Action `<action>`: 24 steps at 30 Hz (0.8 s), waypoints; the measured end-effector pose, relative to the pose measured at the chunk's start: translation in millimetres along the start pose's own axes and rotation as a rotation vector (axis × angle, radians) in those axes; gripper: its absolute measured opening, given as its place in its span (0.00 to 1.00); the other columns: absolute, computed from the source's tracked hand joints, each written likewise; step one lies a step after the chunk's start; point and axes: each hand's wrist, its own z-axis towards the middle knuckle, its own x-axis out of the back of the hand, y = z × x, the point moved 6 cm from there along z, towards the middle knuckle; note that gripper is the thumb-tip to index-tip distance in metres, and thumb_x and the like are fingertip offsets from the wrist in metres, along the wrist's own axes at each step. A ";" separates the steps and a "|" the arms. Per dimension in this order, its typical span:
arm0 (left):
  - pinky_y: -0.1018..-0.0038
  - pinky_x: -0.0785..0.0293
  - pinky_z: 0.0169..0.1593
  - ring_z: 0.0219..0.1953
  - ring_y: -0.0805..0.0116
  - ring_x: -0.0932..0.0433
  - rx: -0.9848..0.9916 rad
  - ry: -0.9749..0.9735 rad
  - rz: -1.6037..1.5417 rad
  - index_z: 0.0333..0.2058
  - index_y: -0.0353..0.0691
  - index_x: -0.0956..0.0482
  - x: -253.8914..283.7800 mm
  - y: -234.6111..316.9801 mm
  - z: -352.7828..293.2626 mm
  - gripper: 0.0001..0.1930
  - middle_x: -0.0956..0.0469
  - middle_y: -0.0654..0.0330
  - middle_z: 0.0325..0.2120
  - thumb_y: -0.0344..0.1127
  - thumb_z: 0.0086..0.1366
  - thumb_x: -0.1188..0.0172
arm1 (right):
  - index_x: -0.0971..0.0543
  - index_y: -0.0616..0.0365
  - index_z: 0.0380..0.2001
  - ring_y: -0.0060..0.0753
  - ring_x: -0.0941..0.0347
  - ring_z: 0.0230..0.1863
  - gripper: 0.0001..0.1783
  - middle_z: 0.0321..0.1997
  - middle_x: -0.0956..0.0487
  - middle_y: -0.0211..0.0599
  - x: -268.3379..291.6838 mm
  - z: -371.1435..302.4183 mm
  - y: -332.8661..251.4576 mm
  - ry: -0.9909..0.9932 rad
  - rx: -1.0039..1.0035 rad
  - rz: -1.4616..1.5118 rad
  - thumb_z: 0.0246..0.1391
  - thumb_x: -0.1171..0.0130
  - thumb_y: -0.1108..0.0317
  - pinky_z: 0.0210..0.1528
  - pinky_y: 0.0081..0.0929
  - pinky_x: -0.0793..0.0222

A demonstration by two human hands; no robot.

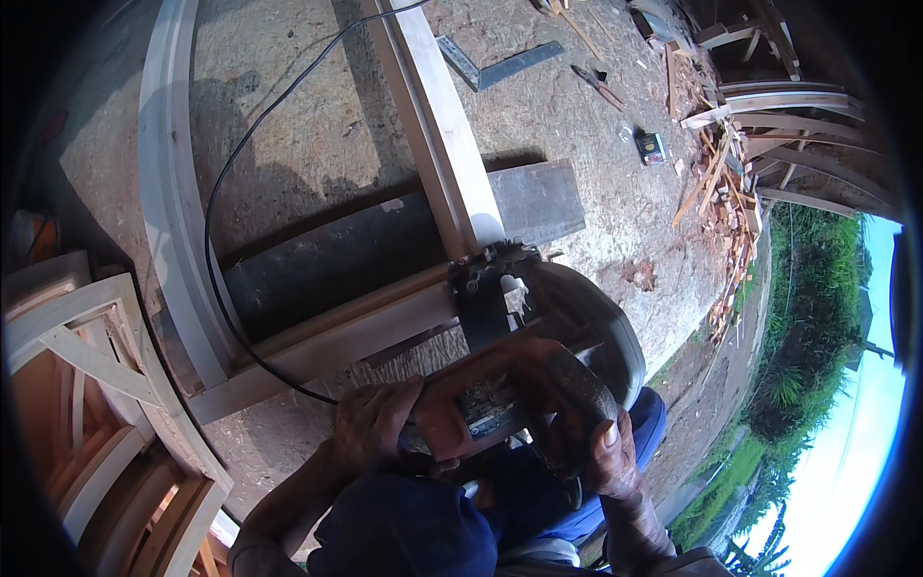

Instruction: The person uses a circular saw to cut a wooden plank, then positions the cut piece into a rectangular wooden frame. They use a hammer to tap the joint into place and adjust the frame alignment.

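A corded power tool with a worn reddish body, which looks like a circular saw [471, 389], is held in front of my knees. My left hand [373, 420] is closed round the end of its body, where the black cord [213, 221] runs close by. On the right, my right hand [613, 457] wraps round its dark curved handle, thumb on top. The saw's rounded grey guard [601, 322] faces right. Its dark base lies at the corner of a pale wooden frame [365, 332], where a long rail [433, 125] meets the near crosspiece. The blade cannot be made out.
A dark wide board [336, 260] lies under the frame. Farther off on the concrete are a metal square [500, 69], pliers [598, 87] and a small dark box [651, 148]. Wood offcuts [726, 192] are heaped at right. Curved wooden frames [106, 385] stand at lower left.
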 end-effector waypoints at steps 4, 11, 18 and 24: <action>0.66 0.19 0.32 0.30 0.57 0.16 -0.017 0.002 -0.017 0.55 0.25 0.31 -2.2 -2.1 1.3 0.50 0.20 0.49 0.33 0.70 0.53 0.31 | 0.27 0.64 0.51 0.15 0.31 0.28 0.42 0.32 0.25 0.27 0.4 1.7 -0.7 -0.007 -0.016 0.031 0.55 0.39 0.32 0.30 0.16 0.36; 0.67 0.20 0.30 0.29 0.58 0.17 -0.017 0.019 -0.001 0.55 0.25 0.31 -5.7 0.2 -2.6 0.50 0.20 0.50 0.32 0.72 0.54 0.33 | 0.27 0.64 0.51 0.14 0.32 0.28 0.42 0.32 0.25 0.27 2.8 0.7 -1.4 0.007 -0.012 -0.012 0.55 0.38 0.33 0.30 0.16 0.36; 0.66 0.21 0.31 0.29 0.59 0.17 -0.033 0.039 0.054 0.54 0.26 0.31 -6.5 1.4 -4.3 0.50 0.20 0.51 0.33 0.73 0.54 0.35 | 0.27 0.64 0.50 0.15 0.32 0.28 0.43 0.30 0.25 0.26 3.7 0.4 1.3 -0.003 -0.059 -0.018 0.53 0.38 0.32 0.31 0.16 0.36; 0.66 0.20 0.31 0.28 0.59 0.17 -0.026 0.060 0.015 0.54 0.26 0.31 -3.3 2.2 0.1 0.50 0.20 0.51 0.32 0.72 0.53 0.32 | 0.26 0.64 0.48 0.15 0.31 0.28 0.41 0.30 0.25 0.27 2.8 2.5 -2.4 0.030 -0.006 -0.036 0.54 0.39 0.32 0.30 0.17 0.36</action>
